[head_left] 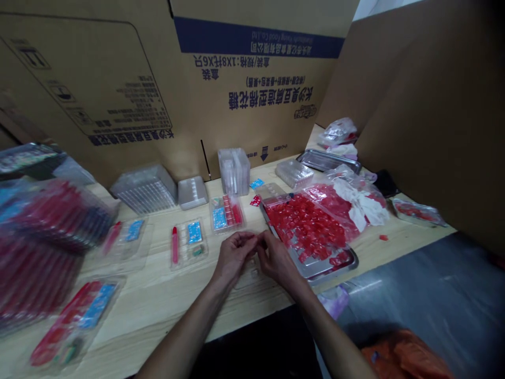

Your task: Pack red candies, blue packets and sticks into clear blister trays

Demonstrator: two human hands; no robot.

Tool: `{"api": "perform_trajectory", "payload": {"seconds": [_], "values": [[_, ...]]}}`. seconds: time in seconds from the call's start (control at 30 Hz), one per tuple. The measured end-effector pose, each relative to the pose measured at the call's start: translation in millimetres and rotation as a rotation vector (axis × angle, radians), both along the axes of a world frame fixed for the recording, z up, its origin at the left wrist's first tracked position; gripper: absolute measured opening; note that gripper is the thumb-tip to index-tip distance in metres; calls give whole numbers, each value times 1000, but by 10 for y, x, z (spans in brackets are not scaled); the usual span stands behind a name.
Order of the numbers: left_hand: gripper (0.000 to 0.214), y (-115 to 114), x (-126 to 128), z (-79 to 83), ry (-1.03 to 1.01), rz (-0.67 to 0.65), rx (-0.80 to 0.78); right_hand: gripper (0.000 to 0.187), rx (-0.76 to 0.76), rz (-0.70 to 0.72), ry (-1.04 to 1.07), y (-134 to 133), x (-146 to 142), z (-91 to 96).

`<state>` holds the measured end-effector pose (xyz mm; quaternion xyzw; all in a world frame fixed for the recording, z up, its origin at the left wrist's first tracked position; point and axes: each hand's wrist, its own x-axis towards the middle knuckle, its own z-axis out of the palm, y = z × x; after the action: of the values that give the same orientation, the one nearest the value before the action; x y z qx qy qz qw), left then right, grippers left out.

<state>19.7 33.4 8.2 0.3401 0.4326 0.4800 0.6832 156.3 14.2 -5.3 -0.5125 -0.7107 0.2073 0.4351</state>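
Red wrapped candies (303, 226) on a steel tray (347, 258), rim just beside hands (234, 258) (278, 258)

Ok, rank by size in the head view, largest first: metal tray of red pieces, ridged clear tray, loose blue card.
1. Metal tray
2. Ridged clear tray
3. Loose blue card
The top two are unsure: the metal tray sits nearer the camera.

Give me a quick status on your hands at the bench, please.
Left hand and right hand together, fingertips meeting, anything held hidden. Right hand beside steel tray of red-wrapped sweets. Clear plastic blister tray ahead of left hand.
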Motion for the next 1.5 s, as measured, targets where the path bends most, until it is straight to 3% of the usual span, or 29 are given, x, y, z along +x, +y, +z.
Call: {"api": "perform_trajectory", "payload": {"seconds": [0.13,0.23,0.4,0.6,0.73,0.87,1.07,1.3,1.5], "values": [[38,93,-40,-36,-39,89,-2,17,20,-49,-2,121,102,-63],[38,114,-104,-6,-88,36,-32,25,56,-95,-75,182,201,-104],[37,45,-147,16,-124,21,-54,24,39,-35,-37,130,153,-65],[36,-33,-107,-62,3,37,39,9,-126,32,78,54,-34,6],[34,-68,-132,-29,218,1,179,7,-154,64,87,51,-18,38],[35,-73,-159,-29,300,-25,203,6,-223,132,144,61,15,29],[31,-83,-194,-94,421,-47,309,8,-265,64,184,69,8,-49],[42,-103,-145,-67,135,26,118,8,-196,85,117,36,22,7],[35,-98,-79,-7,-97,137,-78,9,-102,2,113,-36,-92,52]]}}
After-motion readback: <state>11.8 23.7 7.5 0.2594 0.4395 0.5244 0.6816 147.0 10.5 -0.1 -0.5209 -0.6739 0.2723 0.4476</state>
